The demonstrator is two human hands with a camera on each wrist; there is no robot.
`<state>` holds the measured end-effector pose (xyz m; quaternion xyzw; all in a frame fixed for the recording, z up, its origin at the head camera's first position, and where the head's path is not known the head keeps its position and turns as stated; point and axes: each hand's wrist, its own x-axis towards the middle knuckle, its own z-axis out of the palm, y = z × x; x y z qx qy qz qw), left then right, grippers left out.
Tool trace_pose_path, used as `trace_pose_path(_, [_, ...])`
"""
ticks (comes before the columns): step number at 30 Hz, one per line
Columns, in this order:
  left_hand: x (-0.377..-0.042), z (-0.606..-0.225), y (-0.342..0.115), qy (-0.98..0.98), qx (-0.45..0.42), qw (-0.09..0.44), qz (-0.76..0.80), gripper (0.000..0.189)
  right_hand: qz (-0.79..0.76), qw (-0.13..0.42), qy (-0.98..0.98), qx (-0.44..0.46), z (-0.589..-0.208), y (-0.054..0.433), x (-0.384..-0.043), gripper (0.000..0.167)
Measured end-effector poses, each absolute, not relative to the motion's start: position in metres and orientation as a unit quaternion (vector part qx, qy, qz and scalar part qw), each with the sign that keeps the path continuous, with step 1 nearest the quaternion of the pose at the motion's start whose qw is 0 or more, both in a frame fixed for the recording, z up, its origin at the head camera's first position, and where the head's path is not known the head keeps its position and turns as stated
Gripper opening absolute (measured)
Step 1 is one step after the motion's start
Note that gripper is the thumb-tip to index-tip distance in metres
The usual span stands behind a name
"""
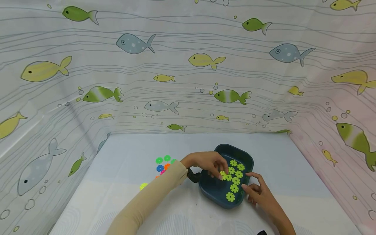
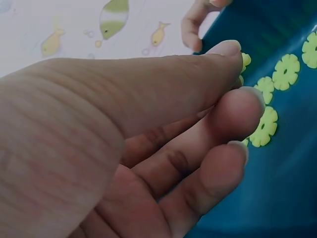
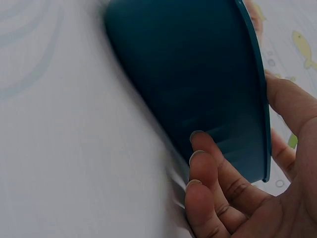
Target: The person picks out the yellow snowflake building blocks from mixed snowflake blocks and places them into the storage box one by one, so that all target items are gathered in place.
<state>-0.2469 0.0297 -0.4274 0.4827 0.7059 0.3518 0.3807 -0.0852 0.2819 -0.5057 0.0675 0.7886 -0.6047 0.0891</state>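
A dark blue tray with rounded corners stands on the table, and several yellow flower-shaped discs lie flat inside it, mostly along its right half. Over the tray, my left hand reaches in from the left and pinches a yellow flower disc between thumb and fingers. The left wrist view shows thumb and fingertips close together, partly hiding the discs behind them. My right hand holds the tray's right side. In the right wrist view its curled fingers rest on the outer wall, with the thumb at the rim.
Left of the tray, partly behind my left sleeve, lie loose flower discs in green, blue, orange and pink. A yellow disc lies nearer the front. Fish-printed sheets enclose the table at the back and sides.
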Motion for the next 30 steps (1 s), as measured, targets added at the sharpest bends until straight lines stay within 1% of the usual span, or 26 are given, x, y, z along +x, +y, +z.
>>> trace_pose_path(16, [-0.241,-0.441,0.053,0.700,0.482,0.412,0.330,0.027,-0.601,0.086,0.793,0.056,-0.504,0.280,-0.085,0.061])
trace_pose_path(30, [-0.245,-0.452,0.064,0.713,0.478,0.418,0.298,0.022,-0.602,0.087,0.792,0.056,-0.506,0.282,-0.086,0.061])
